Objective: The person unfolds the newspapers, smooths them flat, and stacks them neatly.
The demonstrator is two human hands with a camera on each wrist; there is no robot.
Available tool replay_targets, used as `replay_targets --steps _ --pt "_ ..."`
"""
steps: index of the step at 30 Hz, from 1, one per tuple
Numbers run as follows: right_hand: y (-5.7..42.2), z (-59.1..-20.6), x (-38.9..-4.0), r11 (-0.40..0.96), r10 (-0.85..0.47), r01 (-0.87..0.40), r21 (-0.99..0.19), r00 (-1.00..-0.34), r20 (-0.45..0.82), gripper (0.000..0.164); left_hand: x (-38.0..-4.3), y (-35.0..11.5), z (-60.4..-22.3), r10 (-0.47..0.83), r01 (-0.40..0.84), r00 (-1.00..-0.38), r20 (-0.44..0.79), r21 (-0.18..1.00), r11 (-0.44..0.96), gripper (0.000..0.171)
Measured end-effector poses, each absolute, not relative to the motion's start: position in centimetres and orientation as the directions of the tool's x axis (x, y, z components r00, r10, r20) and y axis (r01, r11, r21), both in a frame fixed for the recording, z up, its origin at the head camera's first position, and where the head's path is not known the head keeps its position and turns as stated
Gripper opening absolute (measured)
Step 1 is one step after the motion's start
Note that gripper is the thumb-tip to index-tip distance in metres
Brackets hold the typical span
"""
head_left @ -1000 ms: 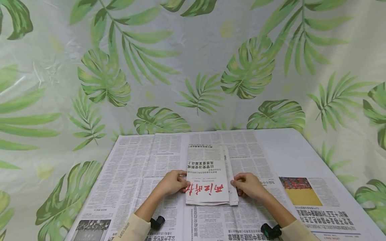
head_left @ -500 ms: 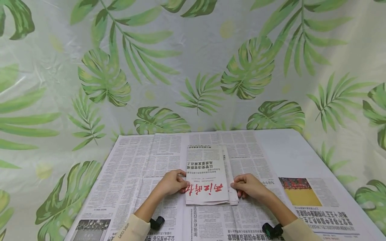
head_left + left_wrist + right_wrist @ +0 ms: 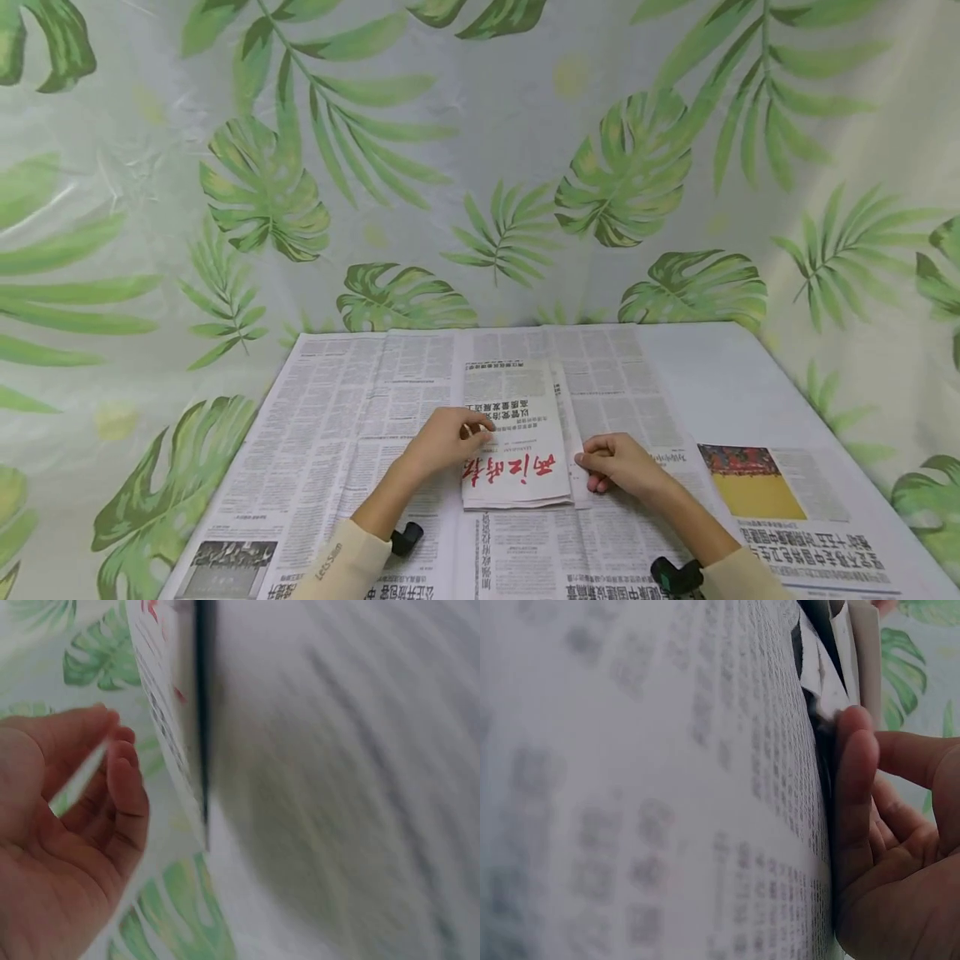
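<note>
1. A small folded newspaper of thin off-white paper (image 3: 528, 433), with black print and big red writing (image 3: 517, 469) near its bottom, lies flat in the middle of the worktop, between the two hands.
2. The bare left hand (image 3: 446, 439) is over the left edge of the folded newspaper. Its fingers are loosely bent, its thumb and fingertips are close together, and it holds nothing. The left wrist view shows a little gap between this hand and the paper.
3. The bare right hand (image 3: 618, 465) is at the right edge of the folded newspaper and pinches that edge with its thumb and fingers.
4. Big open newspaper sheets with grey print (image 3: 405, 375) lie under the folded newspaper. A red and yellow picture (image 3: 753, 483) is on the right side.
5. A smooth white worktop (image 3: 708, 379) shows at the back right.
6. Both arms have cream sleeves (image 3: 341, 562) and small black wrist cameras (image 3: 407, 539).
7. A shiny pale cloth with green leaves (image 3: 517, 133) hangs behind the worktop.
</note>
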State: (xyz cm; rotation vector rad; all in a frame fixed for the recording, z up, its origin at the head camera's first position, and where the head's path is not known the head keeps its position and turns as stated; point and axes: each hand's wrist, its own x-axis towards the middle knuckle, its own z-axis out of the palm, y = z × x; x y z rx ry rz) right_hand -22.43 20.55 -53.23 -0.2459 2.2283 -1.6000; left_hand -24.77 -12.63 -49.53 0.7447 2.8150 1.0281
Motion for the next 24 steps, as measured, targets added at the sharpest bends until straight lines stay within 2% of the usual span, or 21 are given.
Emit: replay_targets --steps 3,6,8,15,20,24 --pt "20.6 -53.0 -22.3 0.323 -0.348 0.090 -0.942 -0.914 -0.206 0.043 -24.9 -10.8 -48.8 0.549 0.518 -0.825 0.137 0.572 0.636 0.021" --pt "20.6 -53.0 -22.3 0.319 -0.354 0.088 -0.944 -0.913 -0.204 0.050 -24.8 -9.2 -48.3 0.583 0.565 -0.797 0.156 0.533 0.630 0.023" --pt "20.5 -53.1 -22.2 0.320 -0.356 0.086 -0.944 -0.912 -0.204 0.049 -24.8 -8.3 -48.2 0.586 0.579 -0.793 0.166 0.505 0.641 0.024" --pt "20.0 -53.2 -22.4 0.342 -0.334 0.085 -0.936 -0.920 -0.205 0.033 -25.7 -5.9 -49.0 0.572 0.590 -0.798 0.187 0.431 0.683 0.028" --pt "20.0 -53.0 -22.3 0.340 -0.340 0.079 -0.937 -0.919 -0.201 0.034 -26.3 -4.3 -49.2 0.582 0.605 -0.789 0.195 0.410 0.683 0.025" --pt "20.2 -53.4 -22.3 0.335 -0.345 0.092 -0.938 -0.914 -0.212 0.034 -26.5 -2.9 -49.5 0.592 0.602 -0.788 0.172 0.422 0.678 0.031"
